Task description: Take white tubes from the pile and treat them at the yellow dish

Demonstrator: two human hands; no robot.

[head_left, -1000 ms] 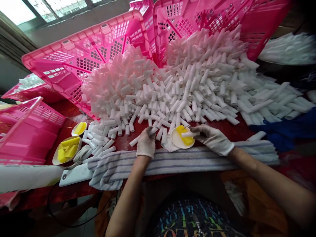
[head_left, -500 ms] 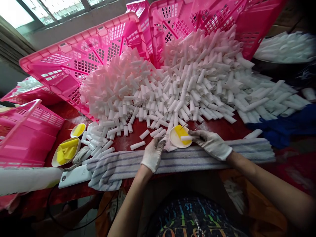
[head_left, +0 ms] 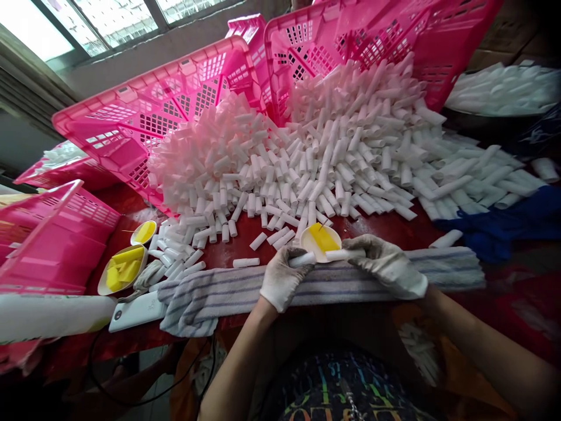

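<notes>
Two white paper tubes are being held end to end above the striped towel (head_left: pixel 350 280): one (head_left: pixel 302 259) in the gloved left hand (head_left: pixel 283 278), one (head_left: pixel 339 255) in the right hand (head_left: pixel 385 263), fingers closed around each. Since a second ago, the left hand's tube has been lifted from the surface (head_left: pixel 245 248) beside the yellow-filled dish (head_left: pixel 322 240).

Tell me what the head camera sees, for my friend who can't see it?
Two gloved hands, left hand and right hand, each hold a small white tube over a striped towel. Behind them, a huge tube pile spills from tipped pink baskets.
</notes>
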